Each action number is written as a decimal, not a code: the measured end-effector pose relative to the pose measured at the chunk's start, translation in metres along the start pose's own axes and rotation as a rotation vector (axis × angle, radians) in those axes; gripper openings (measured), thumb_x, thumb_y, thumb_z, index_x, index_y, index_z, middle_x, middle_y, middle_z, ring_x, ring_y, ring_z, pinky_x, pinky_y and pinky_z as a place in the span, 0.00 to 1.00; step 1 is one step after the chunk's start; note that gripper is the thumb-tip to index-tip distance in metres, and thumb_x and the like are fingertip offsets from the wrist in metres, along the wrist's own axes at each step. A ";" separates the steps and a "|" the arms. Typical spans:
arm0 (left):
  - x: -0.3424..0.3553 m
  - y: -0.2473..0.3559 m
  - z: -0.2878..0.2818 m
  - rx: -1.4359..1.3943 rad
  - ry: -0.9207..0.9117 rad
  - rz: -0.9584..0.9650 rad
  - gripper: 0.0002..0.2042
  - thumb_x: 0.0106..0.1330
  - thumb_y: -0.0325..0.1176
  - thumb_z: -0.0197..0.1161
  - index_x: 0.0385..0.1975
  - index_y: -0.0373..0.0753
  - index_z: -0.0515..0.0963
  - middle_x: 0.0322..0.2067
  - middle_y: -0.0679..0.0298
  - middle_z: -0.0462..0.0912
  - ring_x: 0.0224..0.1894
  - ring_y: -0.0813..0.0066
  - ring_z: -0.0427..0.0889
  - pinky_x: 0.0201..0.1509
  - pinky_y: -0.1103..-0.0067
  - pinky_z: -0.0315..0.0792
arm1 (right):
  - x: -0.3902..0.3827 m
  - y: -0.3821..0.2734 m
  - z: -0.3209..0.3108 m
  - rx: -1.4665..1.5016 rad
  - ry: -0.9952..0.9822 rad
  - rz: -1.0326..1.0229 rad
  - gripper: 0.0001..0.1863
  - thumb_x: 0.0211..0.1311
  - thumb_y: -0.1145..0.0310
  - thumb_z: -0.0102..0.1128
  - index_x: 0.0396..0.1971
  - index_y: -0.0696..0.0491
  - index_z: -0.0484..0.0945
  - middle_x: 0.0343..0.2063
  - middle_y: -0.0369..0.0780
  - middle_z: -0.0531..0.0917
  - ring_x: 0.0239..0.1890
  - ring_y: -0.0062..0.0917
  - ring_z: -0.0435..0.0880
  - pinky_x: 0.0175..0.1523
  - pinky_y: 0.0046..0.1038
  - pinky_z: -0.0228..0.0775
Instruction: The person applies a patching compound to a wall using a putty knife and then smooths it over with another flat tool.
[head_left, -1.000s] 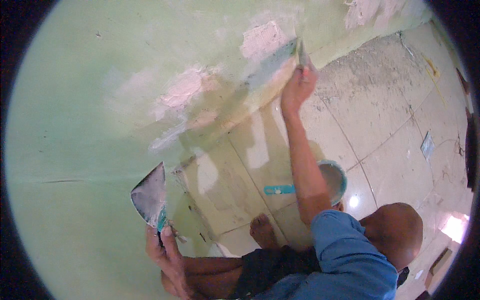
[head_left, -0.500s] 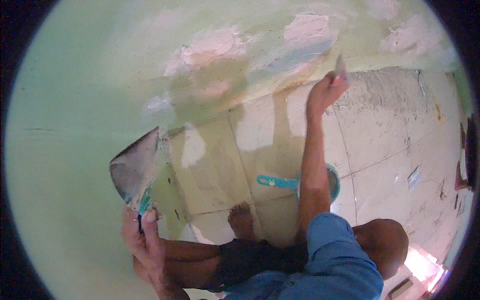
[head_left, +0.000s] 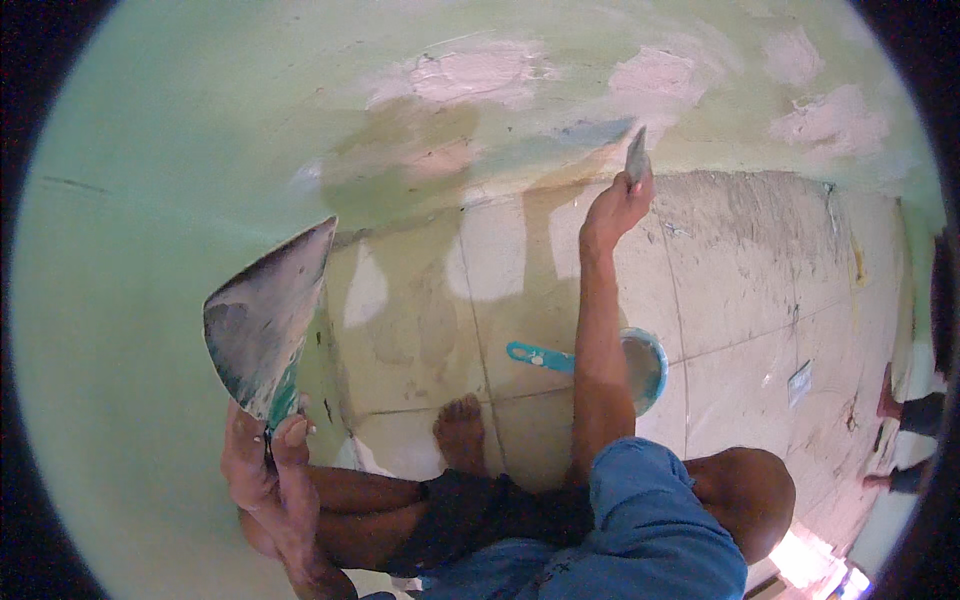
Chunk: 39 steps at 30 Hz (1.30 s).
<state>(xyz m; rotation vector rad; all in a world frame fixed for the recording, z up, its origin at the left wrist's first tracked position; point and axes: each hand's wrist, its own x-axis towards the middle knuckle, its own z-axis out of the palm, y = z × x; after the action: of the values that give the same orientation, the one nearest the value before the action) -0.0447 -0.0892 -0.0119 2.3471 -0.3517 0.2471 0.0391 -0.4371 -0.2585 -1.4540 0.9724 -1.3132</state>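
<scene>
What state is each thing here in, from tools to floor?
Green wall: marked with pale, uneven patches.
Tiled floor: dirty along the wall.
Wide scraper: gripped in the left hand, blade smeared.
Grey blade: held in the right hand, edge-on; wall contact unclear.
Teal-handled dipper: open, on the floor, partly hidden; contents unclear.

Glare (head_left: pixel 803 560) blown out lower right | distinct shadows (head_left: pixel 400 145) across wall (head_left: pixel 120 300) and floor (head_left: pixel 735 285) | fisheye-bent edges, black rim

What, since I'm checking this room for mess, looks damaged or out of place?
Rough pink patches break up the green wall, so it looks uneven. Grey smears dirty the tiled floor along the wall's foot, standing out against its paler areas.
</scene>
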 end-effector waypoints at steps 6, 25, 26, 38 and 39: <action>-0.004 0.003 -0.007 -0.069 -0.014 -0.059 0.11 0.61 0.24 0.56 0.43 0.29 0.74 0.35 0.58 0.77 0.36 0.71 0.74 0.41 0.79 0.69 | -0.047 -0.005 0.028 0.324 -0.110 0.156 0.18 0.58 0.77 0.44 0.49 0.65 0.70 0.39 0.48 0.76 0.42 0.36 0.73 0.52 0.31 0.61; -0.006 0.003 -0.009 -0.062 -0.079 0.020 0.13 0.63 0.28 0.53 0.45 0.29 0.73 0.34 0.60 0.76 0.32 0.75 0.73 0.35 0.80 0.68 | -0.110 -0.010 0.059 0.173 -0.065 0.188 0.16 0.59 0.72 0.49 0.45 0.64 0.70 0.38 0.47 0.73 0.39 0.36 0.71 0.48 0.37 0.65; -0.008 0.000 -0.009 -0.069 -0.073 0.020 0.13 0.63 0.28 0.53 0.45 0.29 0.73 0.34 0.60 0.76 0.32 0.75 0.73 0.35 0.80 0.68 | -0.088 0.001 0.052 0.166 -0.031 0.324 0.11 0.58 0.73 0.50 0.38 0.63 0.72 0.32 0.43 0.75 0.33 0.32 0.73 0.42 0.35 0.68; -0.013 -0.002 -0.005 -0.156 -0.057 0.049 0.11 0.66 0.30 0.53 0.43 0.29 0.73 0.32 0.60 0.75 0.30 0.75 0.71 0.32 0.79 0.67 | -0.075 -0.084 0.057 -0.073 0.067 -0.178 0.17 0.50 0.76 0.53 0.42 0.62 0.71 0.30 0.39 0.77 0.34 0.28 0.76 0.43 0.29 0.70; -0.012 -0.003 -0.006 -0.151 -0.056 0.027 0.11 0.66 0.30 0.53 0.42 0.29 0.73 0.33 0.60 0.75 0.30 0.75 0.71 0.32 0.79 0.67 | -0.088 -0.090 0.050 -0.134 0.078 -0.303 0.19 0.50 0.76 0.52 0.46 0.63 0.71 0.31 0.39 0.78 0.36 0.28 0.76 0.45 0.29 0.69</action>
<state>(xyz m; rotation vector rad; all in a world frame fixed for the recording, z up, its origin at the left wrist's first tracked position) -0.0556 -0.0809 -0.0127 2.2047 -0.4146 0.1618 0.0761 -0.3225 -0.1957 -1.7143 0.9306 -1.5560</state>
